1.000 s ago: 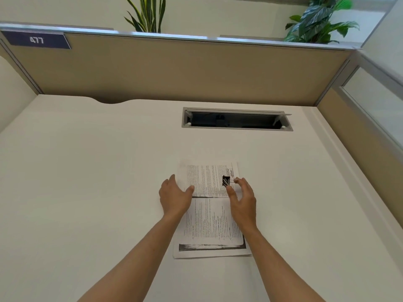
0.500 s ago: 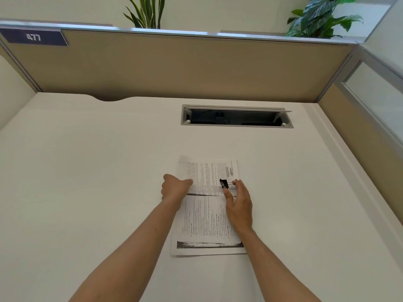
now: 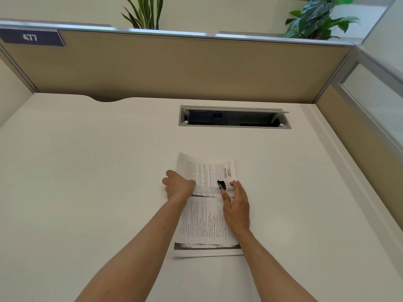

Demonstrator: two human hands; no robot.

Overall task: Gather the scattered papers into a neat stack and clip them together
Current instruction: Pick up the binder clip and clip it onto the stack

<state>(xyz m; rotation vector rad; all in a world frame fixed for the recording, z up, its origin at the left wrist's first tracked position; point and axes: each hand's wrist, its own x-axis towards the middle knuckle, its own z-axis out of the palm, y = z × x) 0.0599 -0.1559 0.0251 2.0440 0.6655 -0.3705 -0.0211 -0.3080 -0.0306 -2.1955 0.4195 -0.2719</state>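
A stack of printed papers (image 3: pixel 204 216) lies on the white desk (image 3: pixel 87 182) in front of me, long side running away from me. My left hand (image 3: pixel 178 185) grips the stack's left edge near the far end, and the far left corner curls up off the desk. My right hand (image 3: pixel 236 203) hovers over the right side of the stack and pinches the wire handles of a small black binder clip (image 3: pixel 221 184) between thumb and forefinger. The clip sits above the top sheet, near a "LIBRARY" stamp.
A rectangular cable opening (image 3: pixel 234 117) with a raised lid is set into the desk beyond the papers. Tan partition walls (image 3: pixel 185 68) close the desk at the back and right. Two plants (image 3: pixel 318 18) stand behind the partition. A "477" sign (image 3: pixel 30 37) hangs at far left.
My left hand went from lying flat beside the papers to closing on their left edge and lifting the far corner. The right hand kept the clip and shifted only slightly.
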